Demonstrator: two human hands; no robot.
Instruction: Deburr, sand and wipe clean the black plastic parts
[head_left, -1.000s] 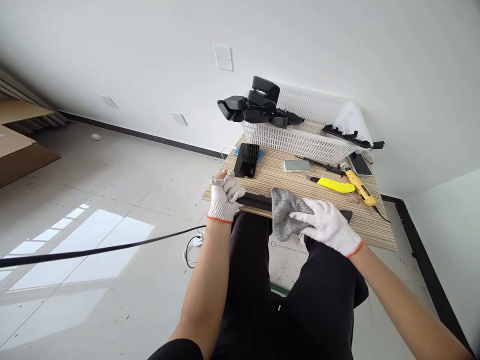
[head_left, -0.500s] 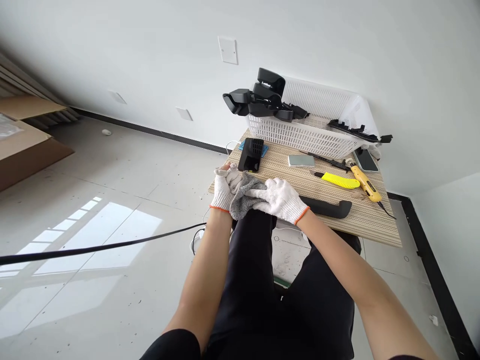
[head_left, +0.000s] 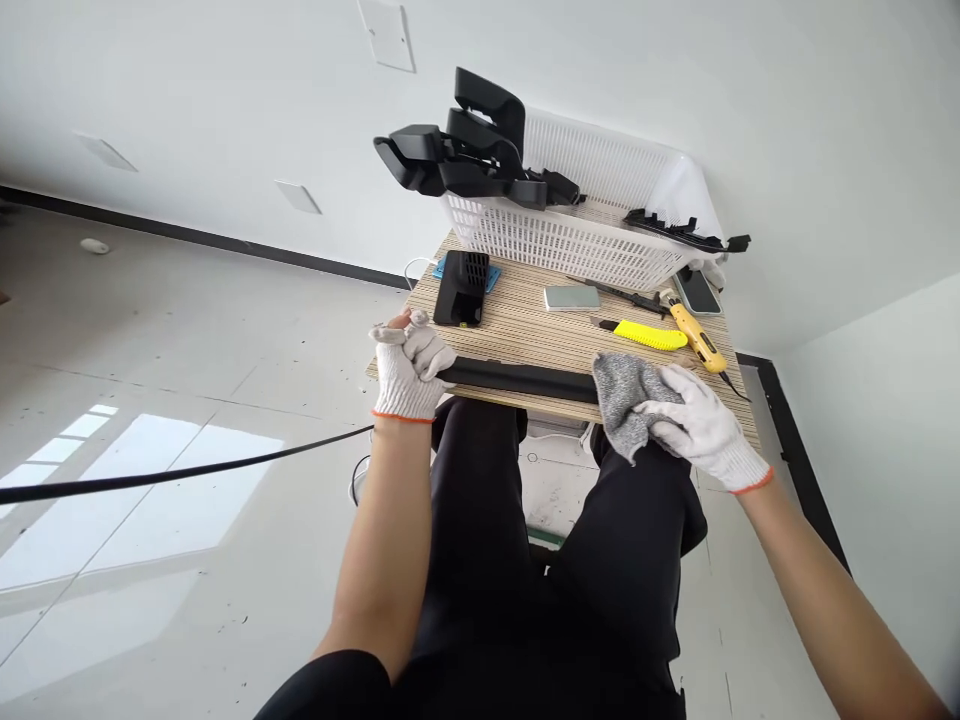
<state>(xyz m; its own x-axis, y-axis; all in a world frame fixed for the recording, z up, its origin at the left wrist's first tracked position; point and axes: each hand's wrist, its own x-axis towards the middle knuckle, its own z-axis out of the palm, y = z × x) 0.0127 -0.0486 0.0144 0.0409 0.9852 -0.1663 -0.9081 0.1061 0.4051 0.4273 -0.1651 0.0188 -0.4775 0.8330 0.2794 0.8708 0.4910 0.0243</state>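
A long black plastic trim piece point(head_left: 521, 379) lies along the near edge of the small striped wooden table point(head_left: 525, 330). My left hand point(head_left: 405, 370), in a white knit glove, grips the piece's left end. My right hand point(head_left: 701, 425), also gloved, presses a grey cloth point(head_left: 622, 405) onto the piece's right end, which the cloth hides.
A white plastic basket point(head_left: 585, 245) with black plastic parts point(head_left: 457, 150) stands at the table's back. On the table lie a black vented box point(head_left: 460, 288), a small silver case point(head_left: 571, 297), a yellow knife point(head_left: 649, 335), a yellow tool point(head_left: 697, 335) and a phone point(head_left: 697, 290). A black cable point(head_left: 180, 470) crosses the floor.
My right hand slid the grey cloth from the left end of the black piece, beside my left hand, to its right end. The view shifted slightly.
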